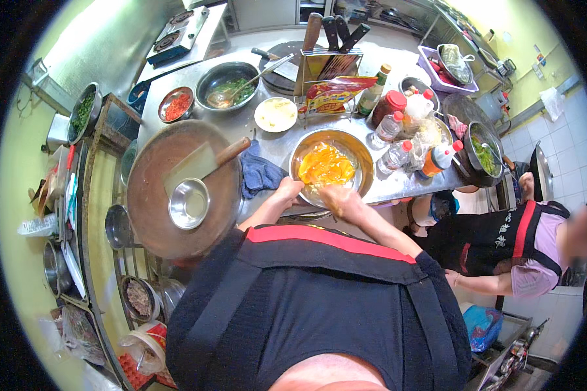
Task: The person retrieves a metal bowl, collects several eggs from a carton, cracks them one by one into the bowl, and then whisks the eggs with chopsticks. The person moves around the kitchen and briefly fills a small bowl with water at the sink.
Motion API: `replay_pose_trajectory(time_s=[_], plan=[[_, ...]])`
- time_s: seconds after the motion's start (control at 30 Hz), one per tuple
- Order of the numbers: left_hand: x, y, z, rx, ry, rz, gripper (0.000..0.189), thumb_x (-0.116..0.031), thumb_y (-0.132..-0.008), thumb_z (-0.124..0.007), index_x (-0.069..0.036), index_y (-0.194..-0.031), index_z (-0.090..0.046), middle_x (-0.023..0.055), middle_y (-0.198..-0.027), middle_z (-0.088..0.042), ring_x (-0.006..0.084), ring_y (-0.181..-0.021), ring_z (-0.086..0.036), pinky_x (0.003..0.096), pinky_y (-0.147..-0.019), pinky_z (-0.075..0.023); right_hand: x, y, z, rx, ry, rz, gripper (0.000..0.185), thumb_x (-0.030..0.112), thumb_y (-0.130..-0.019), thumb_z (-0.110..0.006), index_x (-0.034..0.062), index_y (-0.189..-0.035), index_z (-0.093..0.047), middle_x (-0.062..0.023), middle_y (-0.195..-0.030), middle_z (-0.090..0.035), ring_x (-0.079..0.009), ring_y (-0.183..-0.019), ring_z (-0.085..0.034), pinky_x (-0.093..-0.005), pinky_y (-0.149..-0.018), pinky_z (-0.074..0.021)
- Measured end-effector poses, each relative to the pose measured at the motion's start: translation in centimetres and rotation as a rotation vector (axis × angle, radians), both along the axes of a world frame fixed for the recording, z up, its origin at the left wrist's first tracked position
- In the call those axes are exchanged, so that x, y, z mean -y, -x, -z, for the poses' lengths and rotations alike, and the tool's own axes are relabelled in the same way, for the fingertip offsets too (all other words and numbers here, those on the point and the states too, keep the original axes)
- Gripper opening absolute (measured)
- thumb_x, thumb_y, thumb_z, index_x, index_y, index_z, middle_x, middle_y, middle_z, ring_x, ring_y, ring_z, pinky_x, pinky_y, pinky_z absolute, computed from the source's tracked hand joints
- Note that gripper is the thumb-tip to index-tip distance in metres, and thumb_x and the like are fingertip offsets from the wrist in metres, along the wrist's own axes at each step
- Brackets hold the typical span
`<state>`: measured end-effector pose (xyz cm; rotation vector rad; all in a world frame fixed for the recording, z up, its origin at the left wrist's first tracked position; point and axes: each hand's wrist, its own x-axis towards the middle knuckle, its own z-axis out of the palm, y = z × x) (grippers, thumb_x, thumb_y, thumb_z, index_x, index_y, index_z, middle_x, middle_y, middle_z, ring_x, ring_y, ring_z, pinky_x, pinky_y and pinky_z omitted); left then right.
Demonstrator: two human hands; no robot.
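A steel mixing bowl [368,161] stands at the table's near edge, with beaten-looking yolks and clear egg white [327,163] in it. My left hand [290,189] grips the bowl's near-left rim. Over the near rim, my right hand [341,201] is curled with its fingers at the egg; whether it holds a utensil is hidden by blur. A blue cloth [260,171] lies just left of the bowl. Farther left, a cleaver [191,168] and a small steel bowl [189,204] rest on a round wooden chopping block [146,195].
A white bowl [276,115], a pan with a ladle [227,88] and a bowl of chopped red pepper [176,104] stand behind. A knife rack [328,63] is beyond the egg bowl. Several bottles [395,156] crowd the right. A co-worker [499,239] is at far right.
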<state>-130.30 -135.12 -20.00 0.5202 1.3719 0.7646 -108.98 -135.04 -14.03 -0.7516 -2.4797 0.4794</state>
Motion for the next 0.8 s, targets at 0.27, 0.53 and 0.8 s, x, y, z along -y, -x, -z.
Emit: replay_pose_trajectory(time_s=[0.27, 0.53, 0.8], plan=[[-0.2, -0.2, -0.6, -0.047, 0.005, -0.04, 0.024, -0.001, -0.081, -0.056, 0.007, -0.102, -0.063, 0.0145, -0.081, -0.066, 0.0271, -0.061, -0.067, 0.0369, -0.045, -0.0545, -1.1, -1.4, -1.7, -0.034, -0.059, 0.157, 0.014, 0.009, -0.085, -0.06, 0.0064, -0.099, -0.061, -0.0132, -0.075, -0.06, -0.0332, -0.072, -0.063, -0.0428, -0.062, -0.0515], [-2.8, 1.8, 1.7, 0.003, -0.032, 0.123, 0.024, -0.002, -0.077, -0.057, 0.012, -0.096, -0.062, 0.0191, -0.078, -0.067, 0.0271, -0.062, -0.068, 0.0398, -0.045, -0.0565, -0.6, -1.5, -2.1, -0.047, -0.056, 0.166, 0.022, 0.008, -0.081, -0.062, 0.0035, -0.102, -0.06, -0.0162, -0.081, -0.062, -0.0369, -0.079, -0.063, -0.0454, -0.068, -0.0512], [0.9, 0.1, 0.6, 0.001, -0.151, 0.1, 0.037, -0.012, -0.082, -0.063, 0.001, -0.117, -0.057, 0.0116, -0.088, -0.068, 0.0217, -0.067, -0.068, 0.0344, -0.046, -0.0554, 2.7, -3.9, -3.5, 0.14, 0.05, 0.384, 0.01, 0.01, -0.087, -0.059, 0.0011, -0.092, -0.061, -0.0198, -0.081, -0.063, -0.0371, -0.074, -0.063, -0.0451, -0.063, -0.0512]])
